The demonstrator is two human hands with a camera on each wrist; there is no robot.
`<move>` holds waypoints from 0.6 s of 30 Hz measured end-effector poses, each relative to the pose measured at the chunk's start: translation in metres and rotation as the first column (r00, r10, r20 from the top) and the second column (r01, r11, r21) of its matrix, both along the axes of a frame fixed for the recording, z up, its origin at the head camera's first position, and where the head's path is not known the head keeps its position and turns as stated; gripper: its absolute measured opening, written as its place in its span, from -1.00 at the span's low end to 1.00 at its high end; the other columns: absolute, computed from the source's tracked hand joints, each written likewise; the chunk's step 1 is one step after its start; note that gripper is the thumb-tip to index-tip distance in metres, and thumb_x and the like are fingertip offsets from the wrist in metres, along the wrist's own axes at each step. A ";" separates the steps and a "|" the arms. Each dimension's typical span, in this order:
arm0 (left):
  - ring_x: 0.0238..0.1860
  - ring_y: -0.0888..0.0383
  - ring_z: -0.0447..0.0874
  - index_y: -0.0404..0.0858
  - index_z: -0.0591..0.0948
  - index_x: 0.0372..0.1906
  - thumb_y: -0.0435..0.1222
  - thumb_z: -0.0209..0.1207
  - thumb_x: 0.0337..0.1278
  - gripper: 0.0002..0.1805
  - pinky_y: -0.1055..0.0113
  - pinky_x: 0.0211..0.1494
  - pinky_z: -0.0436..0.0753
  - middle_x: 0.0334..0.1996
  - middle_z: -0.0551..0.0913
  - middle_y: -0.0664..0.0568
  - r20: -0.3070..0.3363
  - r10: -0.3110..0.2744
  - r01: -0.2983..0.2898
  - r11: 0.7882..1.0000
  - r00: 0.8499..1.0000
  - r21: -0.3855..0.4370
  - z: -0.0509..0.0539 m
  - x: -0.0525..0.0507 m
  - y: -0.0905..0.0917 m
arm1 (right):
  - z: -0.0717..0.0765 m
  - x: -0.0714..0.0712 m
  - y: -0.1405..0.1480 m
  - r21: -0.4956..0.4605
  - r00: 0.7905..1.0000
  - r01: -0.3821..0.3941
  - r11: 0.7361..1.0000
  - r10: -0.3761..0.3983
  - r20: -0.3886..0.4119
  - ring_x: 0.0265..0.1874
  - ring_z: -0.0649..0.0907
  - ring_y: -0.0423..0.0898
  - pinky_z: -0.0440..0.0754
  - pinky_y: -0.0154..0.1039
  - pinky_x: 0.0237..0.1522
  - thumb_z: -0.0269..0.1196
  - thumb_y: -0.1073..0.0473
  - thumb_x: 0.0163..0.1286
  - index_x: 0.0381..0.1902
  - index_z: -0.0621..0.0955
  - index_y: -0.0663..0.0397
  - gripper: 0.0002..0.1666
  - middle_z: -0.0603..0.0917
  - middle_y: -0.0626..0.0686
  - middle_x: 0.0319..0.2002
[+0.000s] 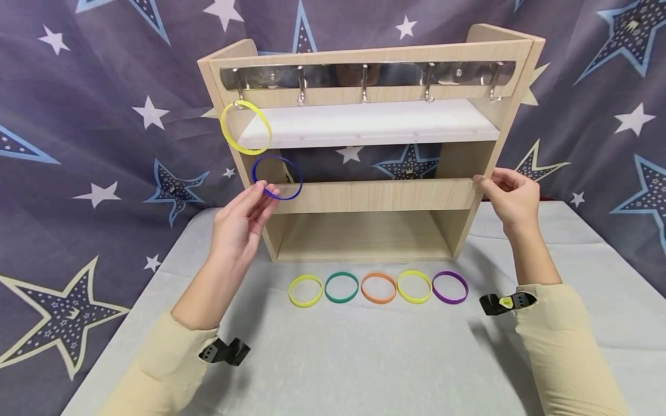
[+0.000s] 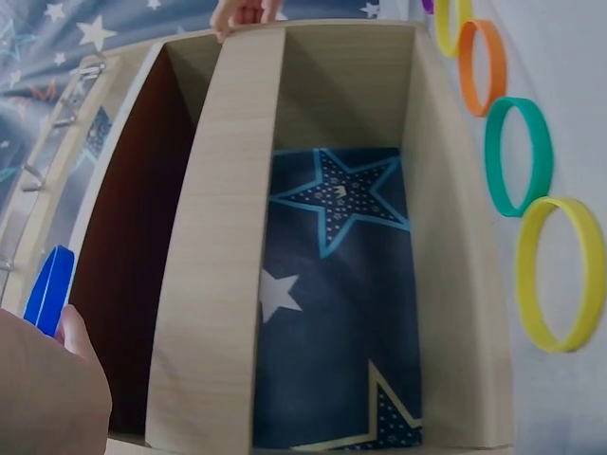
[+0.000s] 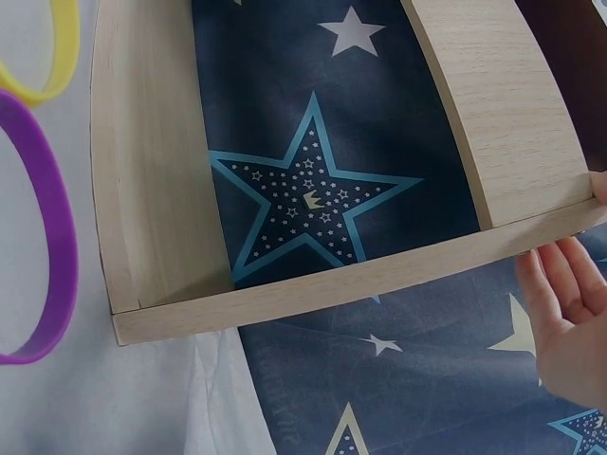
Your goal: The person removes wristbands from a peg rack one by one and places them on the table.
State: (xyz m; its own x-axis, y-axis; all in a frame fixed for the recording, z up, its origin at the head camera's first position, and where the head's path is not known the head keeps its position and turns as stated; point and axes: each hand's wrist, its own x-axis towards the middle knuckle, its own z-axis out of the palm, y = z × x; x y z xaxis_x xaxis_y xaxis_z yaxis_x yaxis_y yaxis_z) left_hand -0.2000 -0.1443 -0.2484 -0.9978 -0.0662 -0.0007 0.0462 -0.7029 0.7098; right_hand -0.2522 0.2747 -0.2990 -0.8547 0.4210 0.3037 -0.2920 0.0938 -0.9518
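Note:
My left hand (image 1: 239,225) pinches a blue silicone wristband (image 1: 300,180) by its lower left edge, in front of the wooden shelf's left side. In the left wrist view the blue wristband (image 2: 49,289) stands up from the fingers. Just above it, a yellow wristband (image 1: 253,152) hangs from the leftmost hook (image 1: 239,86) of the metal hook rail (image 1: 333,78). My right hand (image 1: 515,199) grips the right side panel of the shelf (image 1: 380,196), thumb in front. Fingers behind that panel show in the right wrist view (image 3: 569,294).
On the grey cloth (image 1: 364,358) before the shelf lie several wristbands in a row: yellow (image 1: 306,304), green (image 1: 341,301), orange (image 1: 378,301), yellow (image 1: 414,301) and purple (image 1: 450,302). A star-patterned curtain (image 1: 119,231) hangs behind. The other hooks on the rail are bare.

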 end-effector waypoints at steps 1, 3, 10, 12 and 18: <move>-0.33 0.14 0.79 -0.37 0.69 -0.36 -0.45 0.22 0.15 -0.94 0.41 -0.04 0.75 -0.42 0.77 -0.08 0.001 -0.005 0.005 1.000 1.000 -0.011 -0.002 0.000 -0.001 | 0.000 0.000 0.000 0.001 1.000 -0.001 1.000 0.001 -0.001 -0.58 0.61 -0.40 0.58 -0.62 -0.55 0.38 0.34 0.07 -0.50 0.70 -0.22 -0.75 0.68 -0.30 -0.63; -0.32 0.15 0.78 -0.36 0.68 -0.34 -0.44 0.21 0.17 -0.93 0.42 -0.03 0.75 -0.41 0.77 -0.07 0.005 -0.014 0.014 0.999 1.000 -0.031 -0.005 0.001 -0.004 | 0.000 0.000 0.000 0.000 1.000 -0.002 1.000 0.002 -0.003 -0.58 0.61 -0.40 0.57 -0.63 -0.56 0.38 0.34 0.07 -0.50 0.70 -0.22 -0.75 0.68 -0.30 -0.63; -0.30 0.15 0.77 -0.38 0.67 -0.31 -0.46 0.20 0.18 -0.94 0.41 -0.01 0.75 -0.40 0.76 -0.08 0.019 -0.037 0.038 0.997 0.999 -0.064 -0.018 0.003 -0.017 | 0.000 0.000 0.000 0.012 1.000 0.004 1.000 -0.004 0.009 -0.57 0.60 -0.40 0.57 -0.63 -0.57 0.38 0.33 0.07 -0.50 0.69 -0.24 -0.75 0.67 -0.31 -0.63; -0.29 0.15 0.77 -0.38 0.67 -0.31 -0.46 0.21 0.17 -0.94 0.41 -0.01 0.75 -0.40 0.76 -0.09 0.024 -0.046 0.047 0.997 0.999 -0.066 -0.021 0.004 -0.021 | 0.000 0.000 0.000 0.012 1.000 0.003 1.000 -0.003 0.013 -0.57 0.59 -0.40 0.57 -0.63 -0.57 0.38 0.32 0.08 -0.49 0.69 -0.24 -0.75 0.67 -0.31 -0.63; -0.24 0.17 0.77 -0.35 0.68 -0.31 -0.45 0.23 0.15 -0.95 0.42 0.01 0.74 -0.37 0.77 -0.08 0.047 -0.076 0.081 0.991 0.996 -0.105 -0.028 0.006 -0.032 | 0.000 0.000 0.000 0.014 1.000 0.006 1.000 -0.006 0.021 -0.56 0.60 -0.40 0.58 -0.63 -0.56 0.38 0.32 0.08 -0.48 0.69 -0.24 -0.75 0.67 -0.31 -0.62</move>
State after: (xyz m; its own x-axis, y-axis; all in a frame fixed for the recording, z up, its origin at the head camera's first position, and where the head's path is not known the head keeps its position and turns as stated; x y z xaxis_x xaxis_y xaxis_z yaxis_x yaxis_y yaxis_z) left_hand -0.1943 -0.1761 -0.2764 -0.9991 0.0105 -0.0409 -0.0385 -0.6234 0.7810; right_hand -0.2521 0.2749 -0.2994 -0.8584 0.4219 0.2918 -0.2717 0.1086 -0.9563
